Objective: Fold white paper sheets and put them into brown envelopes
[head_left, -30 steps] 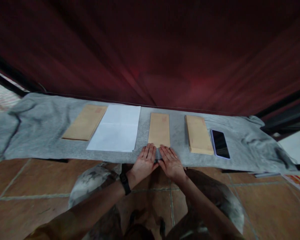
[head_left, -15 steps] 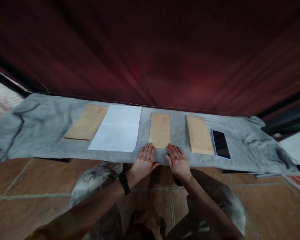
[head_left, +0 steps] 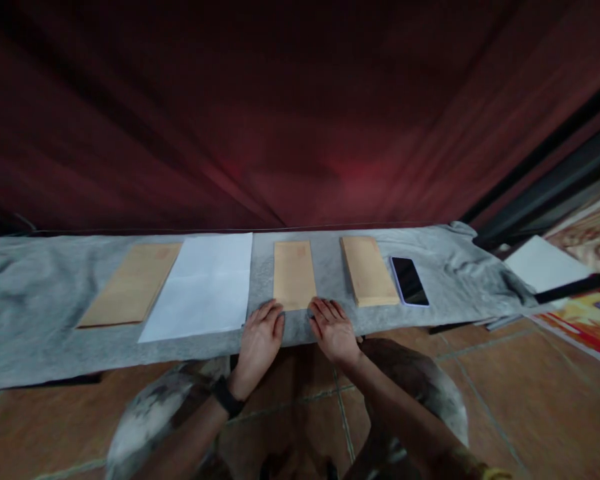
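A single brown paper envelope [head_left: 294,275] lies flat on the grey cloth in front of me. At its near left corner rests my left hand [head_left: 260,339], fingers loosely bent and thumb apart. My right hand [head_left: 334,332] lies palm down with its fingertips on the near right corner, fingers outstretched. Neither hand grips anything. Left of the envelope are white paper sheets [head_left: 200,287] with a fold crease across them. Farther left lies a stack of brown envelopes [head_left: 130,283]. To the right is another envelope stack [head_left: 370,272].
A phone [head_left: 409,281] in a purple case lies right of the right stack. Grey cloth [head_left: 455,280] covers the narrow bench. Behind it hangs a dark red curtain [head_left: 290,147]. A white board [head_left: 547,267] and a colourful printed box [head_left: 590,320] are at the far right.
The view has turned slightly right, so everything sits farther left. My left hand has slid a little off the corner, its fingers more bent. My right hand stays at its corner.
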Action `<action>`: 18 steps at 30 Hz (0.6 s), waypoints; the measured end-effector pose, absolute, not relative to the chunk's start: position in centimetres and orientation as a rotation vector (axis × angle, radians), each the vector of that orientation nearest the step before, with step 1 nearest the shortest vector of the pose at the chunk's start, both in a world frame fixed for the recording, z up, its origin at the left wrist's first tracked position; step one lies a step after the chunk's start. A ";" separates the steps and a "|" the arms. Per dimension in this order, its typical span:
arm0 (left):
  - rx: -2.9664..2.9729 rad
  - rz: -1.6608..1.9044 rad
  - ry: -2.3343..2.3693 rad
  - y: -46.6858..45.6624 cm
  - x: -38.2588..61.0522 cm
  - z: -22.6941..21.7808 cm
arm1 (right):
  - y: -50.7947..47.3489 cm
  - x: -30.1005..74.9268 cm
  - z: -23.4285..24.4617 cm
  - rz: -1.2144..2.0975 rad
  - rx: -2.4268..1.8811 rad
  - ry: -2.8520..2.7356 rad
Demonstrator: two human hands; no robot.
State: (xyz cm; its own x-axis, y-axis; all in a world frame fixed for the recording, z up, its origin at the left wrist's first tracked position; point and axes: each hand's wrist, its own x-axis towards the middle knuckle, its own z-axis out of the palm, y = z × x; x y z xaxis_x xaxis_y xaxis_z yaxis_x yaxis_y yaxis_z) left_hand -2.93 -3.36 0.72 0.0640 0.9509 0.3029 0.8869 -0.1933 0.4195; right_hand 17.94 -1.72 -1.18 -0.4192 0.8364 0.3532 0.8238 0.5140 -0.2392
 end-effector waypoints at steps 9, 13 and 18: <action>1.378 0.914 1.863 1.1 -3.4 1.7 | -1.2 17.5 -0.9 0.012 -1.351 -2.295; 1.065 1.013 1.647 1.2 -2.9 3.0 | -0.9 17.2 -0.6 -0.013 -1.400 -2.314; 0.948 1.063 1.466 0.9 -1.7 4.3 | -0.4 16.8 0.2 -0.046 -1.457 -2.390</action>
State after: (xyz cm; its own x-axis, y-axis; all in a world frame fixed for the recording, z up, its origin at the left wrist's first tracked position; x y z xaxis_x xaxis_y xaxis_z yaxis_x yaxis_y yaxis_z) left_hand -1.66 0.90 4.32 -0.1426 0.9470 -0.2877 0.0216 0.2936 0.9557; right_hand 16.82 -0.40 0.24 -0.4164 0.8573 0.3027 0.8683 0.4737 -0.1474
